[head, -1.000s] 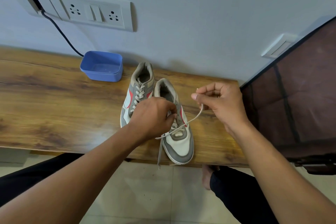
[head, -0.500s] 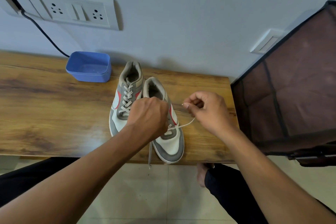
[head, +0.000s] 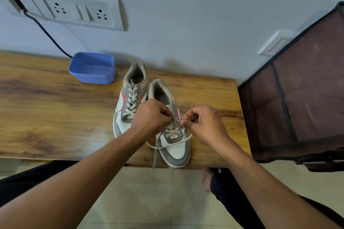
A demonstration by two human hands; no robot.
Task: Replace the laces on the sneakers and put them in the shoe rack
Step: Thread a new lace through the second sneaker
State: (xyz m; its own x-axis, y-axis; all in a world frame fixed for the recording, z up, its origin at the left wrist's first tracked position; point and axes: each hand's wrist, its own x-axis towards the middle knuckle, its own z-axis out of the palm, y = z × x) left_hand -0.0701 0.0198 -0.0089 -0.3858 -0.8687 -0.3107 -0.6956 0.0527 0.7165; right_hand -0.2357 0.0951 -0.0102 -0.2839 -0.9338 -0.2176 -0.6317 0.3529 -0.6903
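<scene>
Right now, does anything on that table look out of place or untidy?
Only the right sneaker: its upper eyelets are bare, unlike the fully laced left sneaker. Its lace loops loose across the toe, and one end dangles over the table front edge. That fits lacing in progress.

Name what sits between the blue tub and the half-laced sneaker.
The fully laced sneaker, on the wooden table; the head view shows it beside the half-laced sneaker.

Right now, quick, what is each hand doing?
Left hand: closed, gripping the half-laced grey-and-white sneaker.
Right hand: closed, pinching the tip of the cream flat shoelace.
</scene>
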